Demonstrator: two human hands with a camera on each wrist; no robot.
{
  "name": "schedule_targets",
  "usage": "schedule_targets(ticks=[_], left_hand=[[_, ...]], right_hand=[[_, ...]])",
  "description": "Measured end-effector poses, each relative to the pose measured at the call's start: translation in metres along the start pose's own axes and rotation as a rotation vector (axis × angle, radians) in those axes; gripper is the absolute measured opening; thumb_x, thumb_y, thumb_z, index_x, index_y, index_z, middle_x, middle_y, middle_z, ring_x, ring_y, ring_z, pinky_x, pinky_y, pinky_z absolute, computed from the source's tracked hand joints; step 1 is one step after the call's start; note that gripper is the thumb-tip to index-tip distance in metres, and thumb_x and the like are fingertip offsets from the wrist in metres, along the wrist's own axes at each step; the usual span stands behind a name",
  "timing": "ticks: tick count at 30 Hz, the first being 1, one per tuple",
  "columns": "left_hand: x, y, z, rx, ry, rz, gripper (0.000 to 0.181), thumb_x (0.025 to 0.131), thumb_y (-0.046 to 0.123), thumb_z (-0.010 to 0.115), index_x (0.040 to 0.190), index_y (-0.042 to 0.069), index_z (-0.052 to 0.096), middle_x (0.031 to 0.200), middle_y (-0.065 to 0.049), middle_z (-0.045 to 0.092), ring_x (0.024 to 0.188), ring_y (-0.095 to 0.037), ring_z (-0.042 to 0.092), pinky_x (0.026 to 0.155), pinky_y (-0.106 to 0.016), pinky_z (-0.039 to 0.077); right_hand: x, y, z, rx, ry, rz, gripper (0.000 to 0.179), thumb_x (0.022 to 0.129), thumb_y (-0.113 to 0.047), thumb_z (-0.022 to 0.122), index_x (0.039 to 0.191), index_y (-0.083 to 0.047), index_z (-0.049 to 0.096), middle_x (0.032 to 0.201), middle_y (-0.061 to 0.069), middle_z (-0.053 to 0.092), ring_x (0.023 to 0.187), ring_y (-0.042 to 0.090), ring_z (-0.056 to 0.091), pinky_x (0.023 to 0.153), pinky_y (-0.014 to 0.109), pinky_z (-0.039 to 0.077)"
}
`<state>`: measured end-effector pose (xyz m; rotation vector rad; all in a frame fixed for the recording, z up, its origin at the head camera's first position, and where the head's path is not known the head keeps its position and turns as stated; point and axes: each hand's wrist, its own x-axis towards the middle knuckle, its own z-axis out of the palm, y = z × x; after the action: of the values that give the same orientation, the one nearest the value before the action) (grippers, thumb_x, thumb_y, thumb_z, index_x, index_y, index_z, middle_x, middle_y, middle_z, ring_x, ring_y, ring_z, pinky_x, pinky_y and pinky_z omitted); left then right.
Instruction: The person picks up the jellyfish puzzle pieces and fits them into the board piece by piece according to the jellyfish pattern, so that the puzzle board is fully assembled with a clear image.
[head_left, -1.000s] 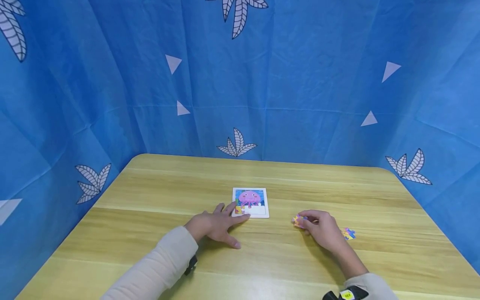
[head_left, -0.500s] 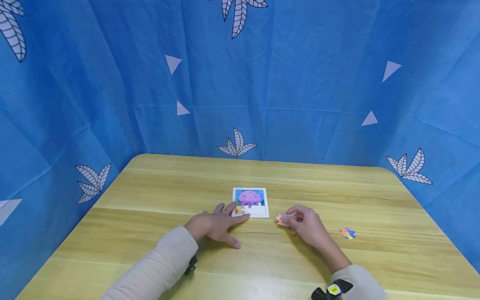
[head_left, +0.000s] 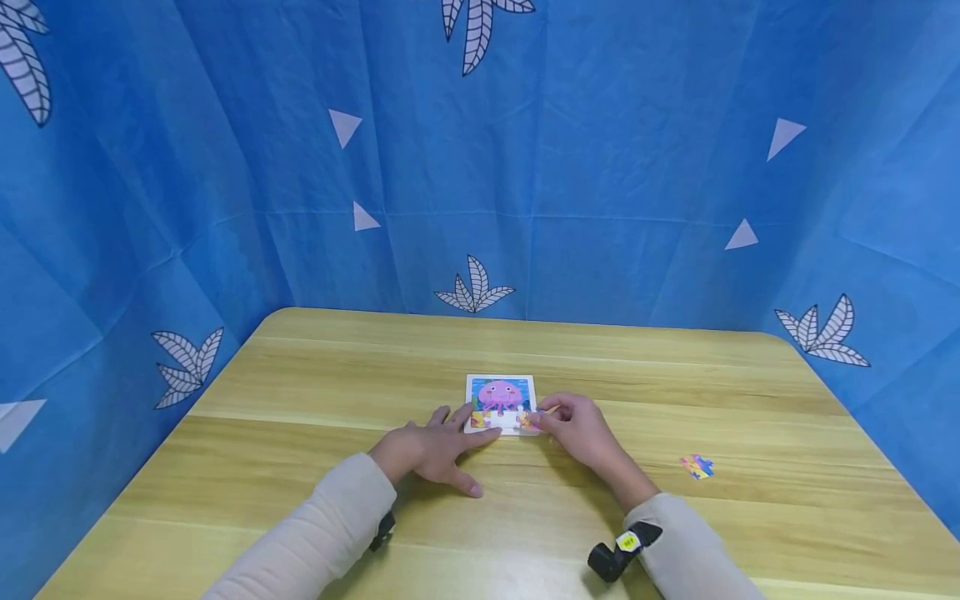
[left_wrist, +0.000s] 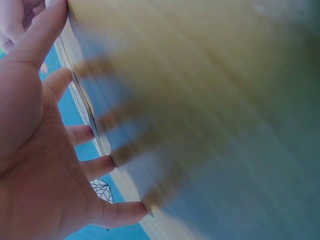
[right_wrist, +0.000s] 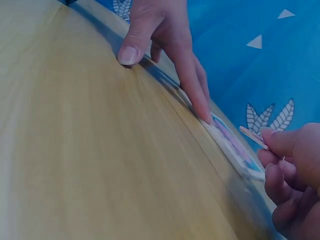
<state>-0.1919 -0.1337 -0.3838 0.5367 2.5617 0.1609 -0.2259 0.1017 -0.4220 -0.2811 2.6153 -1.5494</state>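
Observation:
A white-framed jigsaw puzzle (head_left: 500, 392) with a pink jellyfish picture lies on the table, its lower row showing bare white board in the middle. My left hand (head_left: 435, 452) is spread beside it, fingertips resting on its lower left edge and the tabletop. Between thumb and fingers my right hand (head_left: 581, 427) pinches a puzzle piece (head_left: 524, 422) over the lower right corner of the board. In the right wrist view that piece (right_wrist: 253, 137) is tilted and held a little above the frame. Another orange and blue puzzle piece (head_left: 697, 467) lies off to the right.
The wooden table (head_left: 360, 358) extends around the puzzle on all sides. Behind it hangs a blue curtain (head_left: 622, 167) with white leaf and triangle prints. A black strap device (head_left: 622, 550) sits on the right wrist.
My right hand has carried the pinched piece leftward from the right of the puzzle to its lower right corner. The left hand has stayed in place.

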Motion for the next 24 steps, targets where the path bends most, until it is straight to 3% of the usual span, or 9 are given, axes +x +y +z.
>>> schedule_targets(ticks=[9,24], left_hand=[[0.000,-0.001,0.000,0.015,-0.008,-0.003,0.082,0.077,0.068,0.059,0.146,0.050,0.018,0.160,-0.003,-0.001,0.144,-0.038,0.005,0.101,-0.071,0.020],[0.004,-0.003,0.002,0.031,-0.009,0.004,0.083,0.076,0.070,0.058,0.145,0.052,0.015,0.160,-0.003,-0.003,0.144,-0.039,0.004,0.099,-0.073,0.021]], right_hand=[[0.018,-0.011,0.018,-0.096,-0.020,-0.044,0.012,0.084,-0.019,0.071,0.091,-0.009,0.070,0.057,0.000,0.050,0.048,0.010,0.039,0.044,0.022,0.031],[0.027,-0.018,0.031,-0.165,-0.025,-0.073,0.011,0.083,-0.014,0.072,0.093,-0.008,0.072,0.080,0.003,0.064,0.066,0.014,0.051,0.055,0.026,0.042]])
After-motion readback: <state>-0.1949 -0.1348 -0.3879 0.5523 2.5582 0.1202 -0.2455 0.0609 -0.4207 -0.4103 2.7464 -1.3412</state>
